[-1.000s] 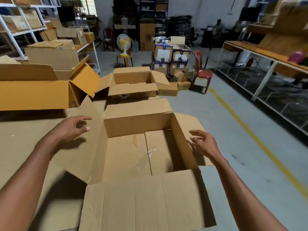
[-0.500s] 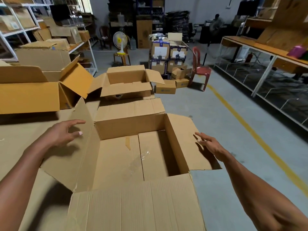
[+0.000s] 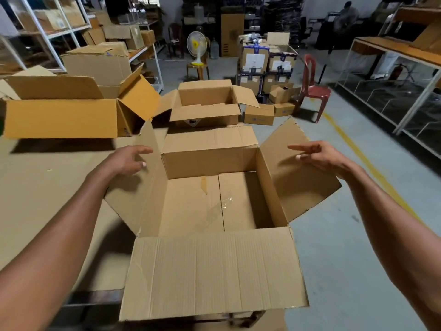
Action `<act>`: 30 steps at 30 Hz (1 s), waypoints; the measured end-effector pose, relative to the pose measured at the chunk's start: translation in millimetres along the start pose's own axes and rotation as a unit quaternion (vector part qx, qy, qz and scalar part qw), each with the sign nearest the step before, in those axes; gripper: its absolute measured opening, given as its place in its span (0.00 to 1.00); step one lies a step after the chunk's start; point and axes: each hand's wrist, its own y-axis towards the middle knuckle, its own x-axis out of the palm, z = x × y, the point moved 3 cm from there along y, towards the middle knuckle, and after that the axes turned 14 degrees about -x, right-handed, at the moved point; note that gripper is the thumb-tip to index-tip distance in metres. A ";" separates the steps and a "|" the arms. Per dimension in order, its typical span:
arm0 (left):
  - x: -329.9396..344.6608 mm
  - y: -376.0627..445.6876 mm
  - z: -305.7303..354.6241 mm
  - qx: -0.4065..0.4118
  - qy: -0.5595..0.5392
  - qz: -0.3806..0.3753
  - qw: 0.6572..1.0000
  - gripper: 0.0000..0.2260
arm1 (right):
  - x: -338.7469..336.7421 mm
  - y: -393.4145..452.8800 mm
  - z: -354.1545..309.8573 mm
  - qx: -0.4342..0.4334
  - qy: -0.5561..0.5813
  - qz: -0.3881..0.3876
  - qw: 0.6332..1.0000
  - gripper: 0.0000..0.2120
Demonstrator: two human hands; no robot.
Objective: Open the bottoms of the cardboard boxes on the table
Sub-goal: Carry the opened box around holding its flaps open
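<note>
A large open cardboard box point(image 3: 212, 266) stands in front of me at the table's edge, its four top flaps spread outward. Inside, the bottom flaps point(image 3: 191, 206) lie closed, with a strip of clear tape along their seam. My left hand point(image 3: 126, 160) hovers by the outside of the left flap, fingers relaxed and holding nothing. My right hand point(image 3: 317, 156) is raised over the right flap, fingers stretched out, apart from the cardboard. Two more open boxes sit further back: one point(image 3: 205, 108) behind this box and a wider one point(image 3: 62, 118) at the left.
The table point(image 3: 40, 187) is covered with flat cardboard. White shelving point(image 3: 71, 32) with boxes stands at the back left. On the grey floor are stacked parcels point(image 3: 265, 65), a red chair point(image 3: 312, 89), a fan point(image 3: 196, 47) and a yellow line point(image 3: 358, 151). A long metal-framed bench point(image 3: 393, 51) runs at the right.
My right hand has lifted off the right flap and moved up and to the right. The left hand has stayed by the left flap. The view has shifted slightly.
</note>
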 end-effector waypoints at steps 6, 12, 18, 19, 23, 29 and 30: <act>-2.0 -10.5 -3.3 -0.034 0.003 0.002 0.999 0.29 | 28.0 26.8 -30.8 -0.007 -0.161 -0.032 0.986 0.23; 1.3 -16.7 -7.3 -0.059 -0.042 0.025 0.997 0.35 | 52.0 29.3 -47.1 0.006 -0.265 0.002 0.964 0.27; 0.0 -24.1 -17.7 -0.054 -0.086 0.017 0.995 0.37 | 58.9 18.6 -58.9 0.020 -0.281 0.029 0.959 0.26; -0.3 -25.1 -18.8 -0.051 -0.086 0.022 0.995 0.37 | 58.5 15.8 -60.3 0.019 -0.280 0.033 0.959 0.26; -2.2 -37.0 -16.5 -0.038 -0.064 0.045 0.996 0.36 | 53.4 -4.1 -60.7 0.030 -0.274 0.054 0.960 0.26; -0.1 -50.9 -1.0 0.035 -0.045 0.069 0.996 0.34 | 44.5 -63.1 -65.1 0.038 -0.271 0.114 0.955 0.29; 2.0 -52.5 5.7 0.049 -0.045 0.070 0.995 0.33 | 43.2 -74.6 -67.5 0.045 -0.270 0.128 0.953 0.29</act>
